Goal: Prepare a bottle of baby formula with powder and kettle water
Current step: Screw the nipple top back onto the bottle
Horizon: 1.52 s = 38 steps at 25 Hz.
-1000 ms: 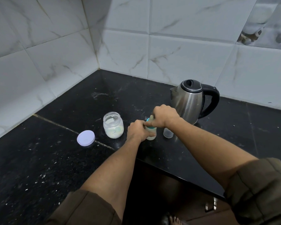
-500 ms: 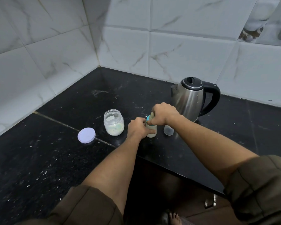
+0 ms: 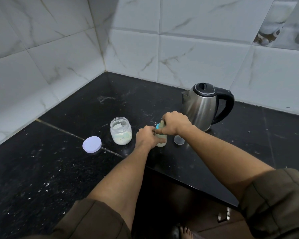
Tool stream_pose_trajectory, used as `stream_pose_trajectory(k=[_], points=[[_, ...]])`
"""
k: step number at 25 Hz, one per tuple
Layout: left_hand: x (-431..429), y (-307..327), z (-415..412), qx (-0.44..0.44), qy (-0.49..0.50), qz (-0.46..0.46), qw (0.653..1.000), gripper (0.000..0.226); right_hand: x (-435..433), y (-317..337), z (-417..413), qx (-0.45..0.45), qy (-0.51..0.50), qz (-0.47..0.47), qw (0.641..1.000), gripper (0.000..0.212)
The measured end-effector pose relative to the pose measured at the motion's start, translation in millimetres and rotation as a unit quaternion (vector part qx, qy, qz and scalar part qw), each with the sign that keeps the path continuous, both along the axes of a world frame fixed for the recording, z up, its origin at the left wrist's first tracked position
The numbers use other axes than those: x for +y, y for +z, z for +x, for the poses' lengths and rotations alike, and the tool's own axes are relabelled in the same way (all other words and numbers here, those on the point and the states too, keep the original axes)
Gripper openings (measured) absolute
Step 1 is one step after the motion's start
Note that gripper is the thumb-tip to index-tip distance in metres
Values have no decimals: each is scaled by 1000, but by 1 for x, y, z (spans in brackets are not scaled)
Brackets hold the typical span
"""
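1. Change since the earlier frames: little. Both hands remain on the baby bottle (image 3: 161, 141) at the same spot on the counter; the right hand's knuckles have turned slightly over the top. Jar, lid and kettle have not shifted.
2. Left hand (image 3: 148, 137): wrapped around the lower body of the bottle from the left side, fingers closed on it, steadying it upright on the black countertop (image 3: 67, 169).
3. Right hand (image 3: 175, 123): clamped over the top of the bottle, fingers curled around the teal collar ring (image 3: 157, 126). The teat is mostly hidden under the hand.
4. Bottle location: standing near the counter's front edge, between the powder jar (image 3: 121, 133) and the clear cap (image 3: 179, 140). Pale contents visible at its base.
5. Powder jar: open, upright, just left of the left hand, part-filled with whitish powder.
6. Jar lid (image 3: 91, 144): pale lilac, lying flat on the counter, left of the jar and apart from it.
7. Clear cap: sits on the counter just right of the bottle, partly covered by the right wrist.
8. Kettle (image 3: 203, 106): stainless steel, black handle and lid, lid down, standing behind the right hand near the tiled wall (image 3: 197, 57).
9. Counter surface: scattered pale specks.
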State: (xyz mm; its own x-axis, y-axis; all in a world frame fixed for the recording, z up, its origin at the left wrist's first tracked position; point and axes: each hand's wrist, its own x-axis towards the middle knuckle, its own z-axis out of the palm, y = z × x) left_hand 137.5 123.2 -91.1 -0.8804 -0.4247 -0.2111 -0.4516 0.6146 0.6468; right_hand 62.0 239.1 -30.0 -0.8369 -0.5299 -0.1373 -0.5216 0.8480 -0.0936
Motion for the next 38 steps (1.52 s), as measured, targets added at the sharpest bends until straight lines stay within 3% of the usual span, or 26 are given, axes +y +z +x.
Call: stream_pose_trajectory(k=[2,5,10,17,21,26,34,38], points=[[0,1,0,-1,-4,-4,1000,28,0,-2,0,8,-14,-7,1000,66],[0,2,-1,-6,-5,5,1000,30,1,2,0,-49,17,-27,998,71],[1,0,0,1,1,10,1000,32,-2,3,0,-29,20,-20,999,46],[2,1,0,-2,2,10,1000,26,-1,-1,-3,-12,22,-19,1000,53],[0,1,-3,-8,0,2,1000,42,2,4,-6,-32,63,1,997,53],[3,0,-1,7,24,-2,1000,27,-8,1,1,13,28,12,999,49],[12,-4,-2,15,40,-14,999,24,-12,-15,18,20,-108,-73,991,38],[11,-6,-1,21,64,6,998,26,-12,-16,18,6,-103,-77,992,47]])
